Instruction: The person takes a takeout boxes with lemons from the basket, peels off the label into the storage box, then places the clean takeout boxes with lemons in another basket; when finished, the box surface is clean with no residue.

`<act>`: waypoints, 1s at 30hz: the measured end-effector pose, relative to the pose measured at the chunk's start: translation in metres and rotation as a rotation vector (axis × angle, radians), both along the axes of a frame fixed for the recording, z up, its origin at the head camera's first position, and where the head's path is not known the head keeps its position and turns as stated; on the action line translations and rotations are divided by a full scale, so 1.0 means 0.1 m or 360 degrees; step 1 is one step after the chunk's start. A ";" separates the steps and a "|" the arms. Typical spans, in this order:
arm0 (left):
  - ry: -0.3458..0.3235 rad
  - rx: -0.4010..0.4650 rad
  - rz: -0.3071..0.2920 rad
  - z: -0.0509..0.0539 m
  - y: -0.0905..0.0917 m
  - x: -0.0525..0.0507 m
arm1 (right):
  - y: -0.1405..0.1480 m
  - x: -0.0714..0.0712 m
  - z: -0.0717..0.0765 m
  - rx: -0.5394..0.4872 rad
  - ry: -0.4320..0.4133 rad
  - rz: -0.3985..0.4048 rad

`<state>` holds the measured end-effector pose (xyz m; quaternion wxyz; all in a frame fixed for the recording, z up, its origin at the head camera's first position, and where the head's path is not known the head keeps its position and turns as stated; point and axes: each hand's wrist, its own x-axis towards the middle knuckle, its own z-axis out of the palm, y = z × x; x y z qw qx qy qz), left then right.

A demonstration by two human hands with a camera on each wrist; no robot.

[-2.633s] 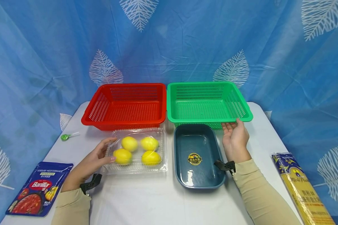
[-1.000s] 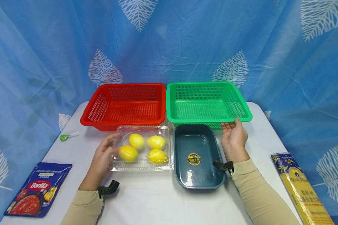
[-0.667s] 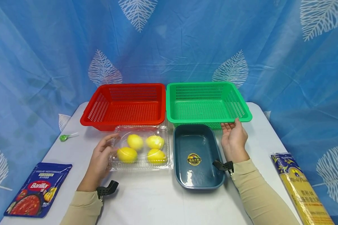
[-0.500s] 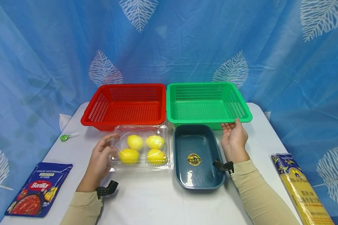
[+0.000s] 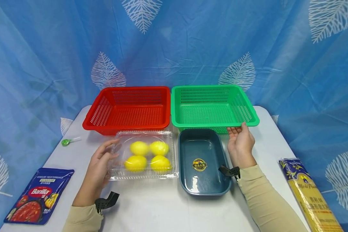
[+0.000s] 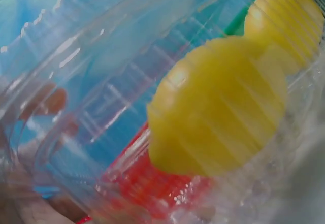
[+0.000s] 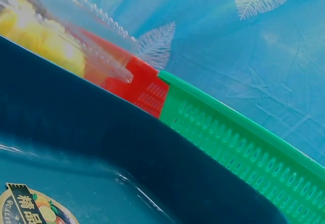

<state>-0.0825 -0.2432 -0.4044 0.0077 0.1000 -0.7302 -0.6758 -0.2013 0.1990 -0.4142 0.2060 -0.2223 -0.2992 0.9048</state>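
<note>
A clear plastic box [image 5: 121, 175] with several lemons [image 5: 135, 163] inside lies in front of the red basket [image 5: 127, 125]. My left hand [image 5: 100, 164] grips the box at its left side; in the left wrist view its fingers [image 6: 51, 102] show blurred through the plastic. On the right, my right hand [image 5: 240, 143] holds the front rim of the green basket [image 5: 214, 124], thumb at the rim and fingers below it. A dark blue tray [image 5: 203, 180] with a gold label stands between the box and my right hand. The right wrist view does not show the right hand.
A blue Barilla pouch [image 5: 39, 196] lies at the left, with a green lollipop [image 5: 66, 142] farther back. At the right edge is a yellow pasta pack [image 5: 310, 196]. A blue leaf-patterned curtain [image 5: 174, 42] hangs behind the white table [image 5: 150, 209].
The lemon box first shifted right, then slightly toward me, with my left hand moving along. The lemons rolled inside it. My right hand has stayed at the green basket's rim.
</note>
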 end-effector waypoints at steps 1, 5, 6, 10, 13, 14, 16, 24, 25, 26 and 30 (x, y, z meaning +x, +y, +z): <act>-0.0014 0.0002 0.0007 0.01 0.01 0.02 | 0.00 0.00 0.00 0.0002 0.0000 0.0001; 0.0000 0.0075 0.0034 0.03 0.05 0.08 | 0.01 0.00 0.01 0.0006 0.0009 0.0001; 0.0013 0.0100 0.0038 0.04 0.06 0.09 | 0.01 0.00 0.02 0.0005 0.0009 0.0001; 0.0056 0.0173 0.0038 0.10 0.08 0.12 | 0.01 0.01 0.01 0.0004 0.0005 0.0007; 0.0087 0.0182 0.0054 0.16 0.10 0.14 | 0.01 0.01 0.00 0.0003 0.0003 0.0011; 0.0085 0.0185 0.0060 0.18 0.10 0.15 | 0.01 0.01 0.00 0.0004 0.0003 0.0011; 0.0088 0.0191 0.0068 0.22 0.11 0.16 | 0.01 0.01 -0.01 0.0009 0.0006 0.0011; 0.0203 0.0222 0.0020 0.41 0.13 0.11 | 0.02 0.00 0.00 0.0020 0.0027 0.0036; 0.0226 0.0233 0.0010 0.43 0.14 0.10 | 0.02 0.00 0.00 0.0023 0.0027 0.0040; 0.0247 0.0247 0.0002 0.46 0.15 0.08 | 0.01 0.00 0.00 0.0020 0.0028 0.0042; 0.0320 0.0254 -0.0015 0.54 0.20 -0.01 | 0.02 0.01 -0.01 0.0030 0.0019 0.0031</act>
